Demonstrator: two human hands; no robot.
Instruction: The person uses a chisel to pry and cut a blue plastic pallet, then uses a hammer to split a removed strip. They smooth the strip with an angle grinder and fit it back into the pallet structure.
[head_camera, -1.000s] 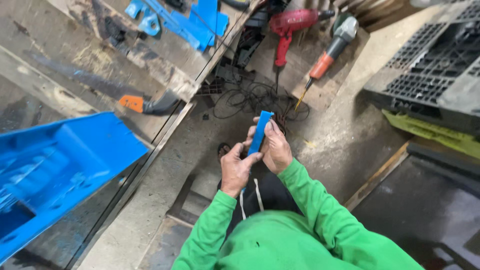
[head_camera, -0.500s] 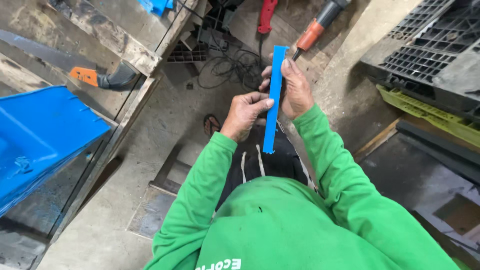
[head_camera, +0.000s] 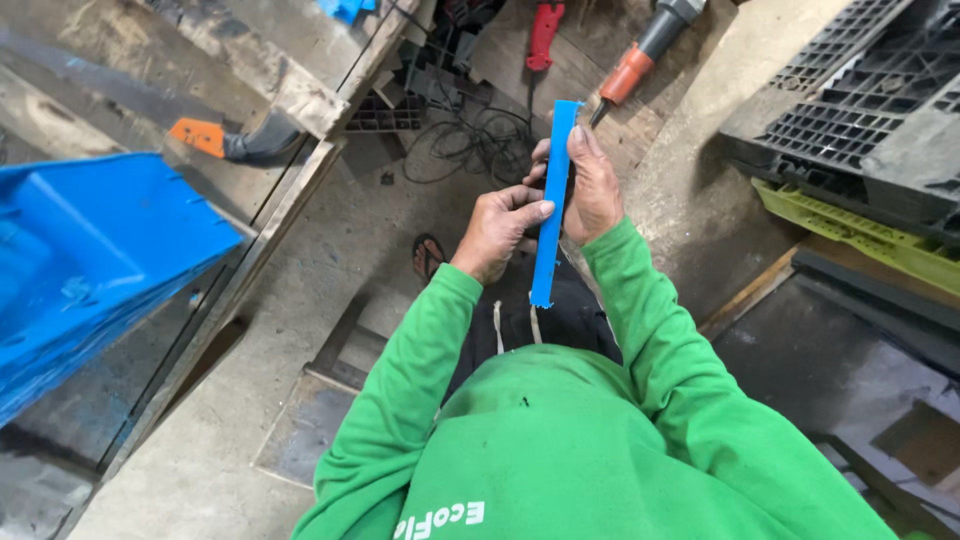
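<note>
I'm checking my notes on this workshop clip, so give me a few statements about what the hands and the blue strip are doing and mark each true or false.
1. Both hands hold the blue strip. True: the left hand and the right hand both have a grip on it.
2. The strip lies flat on the floor. False: it is held up, roughly upright, in front of the person.
3. A blue crate sits at the left. True.
4. The person wears a red sleeve. False: the sleeves are green.
5. A black pallet lies at the upper right. True.
</note>
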